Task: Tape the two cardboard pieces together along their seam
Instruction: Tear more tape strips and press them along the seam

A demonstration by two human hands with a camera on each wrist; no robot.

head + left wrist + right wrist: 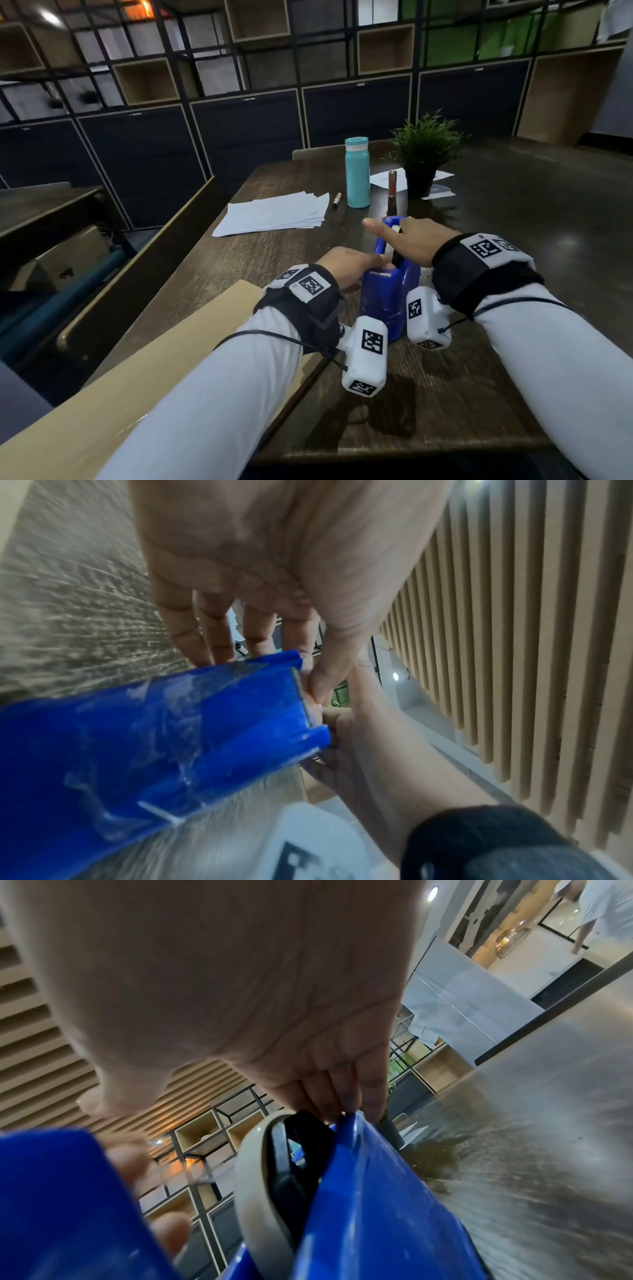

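A blue tape dispenser (387,301) (137,737) (377,1204) stands on the dark wooden table (479,377), its pale tape roll (250,1177) in the cradle. My left hand (382,265) (315,680) is at the cutter end: fingers run down the dispenser's left side and the thumb pinches the clear tape end by the blade. My right hand (407,240) (342,1104) lies over the top of the roll, fingers hooked over the far rim, index finger stretched left. A tan cardboard sheet (154,359) lies at the table's left under my left forearm; no seam shows.
Behind the dispenser lie a stack of white papers (274,214), a pen (337,199), a teal bottle (357,173), a brown tube (392,183) and a potted plant (424,150). A wooden partition (137,274) borders the table's left side. The table's front edge is near my elbows.
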